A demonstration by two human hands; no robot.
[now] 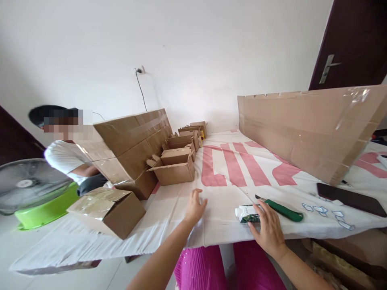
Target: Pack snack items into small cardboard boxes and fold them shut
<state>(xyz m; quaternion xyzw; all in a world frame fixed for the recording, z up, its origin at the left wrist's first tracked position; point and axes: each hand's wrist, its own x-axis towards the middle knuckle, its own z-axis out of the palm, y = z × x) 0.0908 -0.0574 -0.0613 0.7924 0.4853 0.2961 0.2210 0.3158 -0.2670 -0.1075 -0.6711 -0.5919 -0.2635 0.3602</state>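
My left hand (196, 207) is over the white cloth on the table, fingers slightly curled and apart, with nothing in them. My right hand (269, 227) is at the right end of a small green-and-white carton (246, 212), which lies on its side with its white end to the left. The thumb is along the carton's near side and the fingertips are on its top; part of the carton is hidden under them. Just beyond this hand is a green utility knife (284, 210) with its dark blade tip pointing left.
Several small open cardboard boxes (175, 173) line a tall carton (133, 141); a closed box (109, 211) sits at the left edge. A long cardboard panel (302, 129) stands right. A phone (352, 199) and paper cutouts (320, 209) lie near. A person (65, 159) sits by a fan (27, 185).
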